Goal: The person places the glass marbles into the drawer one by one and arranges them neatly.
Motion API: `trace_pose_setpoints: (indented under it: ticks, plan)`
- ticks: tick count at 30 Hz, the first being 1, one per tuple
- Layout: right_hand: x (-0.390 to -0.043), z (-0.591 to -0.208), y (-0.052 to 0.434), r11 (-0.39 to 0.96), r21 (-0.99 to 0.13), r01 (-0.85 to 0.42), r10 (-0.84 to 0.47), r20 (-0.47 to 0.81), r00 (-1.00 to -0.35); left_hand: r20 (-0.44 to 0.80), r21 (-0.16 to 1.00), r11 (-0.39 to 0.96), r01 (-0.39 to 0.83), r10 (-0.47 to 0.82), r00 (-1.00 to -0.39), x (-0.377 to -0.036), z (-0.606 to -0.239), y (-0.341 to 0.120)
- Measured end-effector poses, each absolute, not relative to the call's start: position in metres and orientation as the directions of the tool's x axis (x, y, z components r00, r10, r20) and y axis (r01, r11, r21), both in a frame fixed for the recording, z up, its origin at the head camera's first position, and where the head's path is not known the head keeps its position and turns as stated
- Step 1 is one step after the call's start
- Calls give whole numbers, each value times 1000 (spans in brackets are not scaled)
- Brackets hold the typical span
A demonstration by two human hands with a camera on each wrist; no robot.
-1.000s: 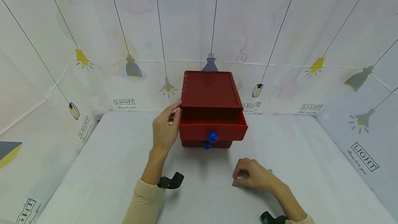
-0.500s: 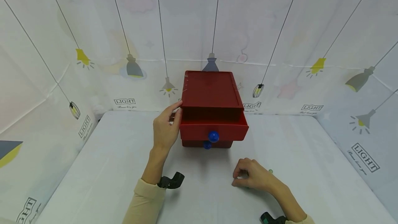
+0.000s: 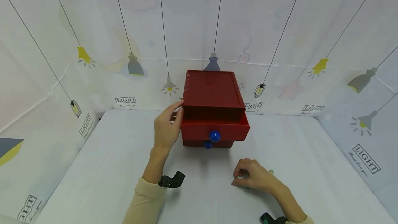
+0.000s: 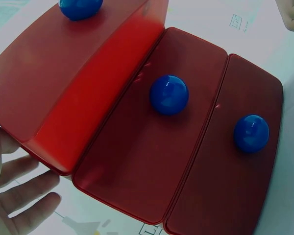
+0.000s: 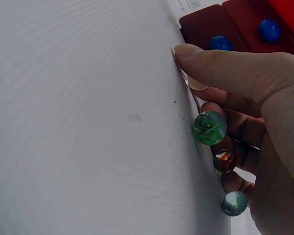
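A dark red chest of drawers (image 3: 214, 88) stands upright at the back middle, its top drawer (image 3: 199, 132) pulled out. Blue knobs (image 4: 169, 95) sit on the drawer fronts; the two lower drawers are closed. My left hand (image 3: 167, 127) rests its fingertips against the chest's left side, fingers fairly straight. On the white table my right hand (image 3: 252, 174) lies with loosely curled fingers, a gap showing between thumb and index finger. Close by those fingers in the right wrist view are a large green marble (image 5: 209, 128), an orange-brown marble (image 5: 225, 160) and a whitish-green marble (image 5: 234, 203).
The white table (image 3: 124, 155) extends around the chest, its back edge meeting a printed cloth wall (image 3: 192, 20) with lamp drawings. Beyond the right hand, a small green marble (image 3: 271, 171) shows in the head view. Black wrist cameras (image 3: 172, 180) sit on both wrists.
The head view has shifted slightly. Both hands, the chest and its pulled-out drawer stay in place.
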State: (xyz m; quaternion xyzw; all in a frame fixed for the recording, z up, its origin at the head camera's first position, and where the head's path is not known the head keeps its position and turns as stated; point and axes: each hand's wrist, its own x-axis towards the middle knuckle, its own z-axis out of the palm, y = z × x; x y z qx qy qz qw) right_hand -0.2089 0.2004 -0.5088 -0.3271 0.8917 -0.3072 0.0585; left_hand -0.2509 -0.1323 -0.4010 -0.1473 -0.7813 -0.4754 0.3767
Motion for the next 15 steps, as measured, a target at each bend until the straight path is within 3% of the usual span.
trace_pose_setpoints:
  ticks: [15]
  plan:
    - [-207,-506,198,588,-575,-569,-646,90,-758,743,617,509,600,-125,-657,-252,-401,-133]
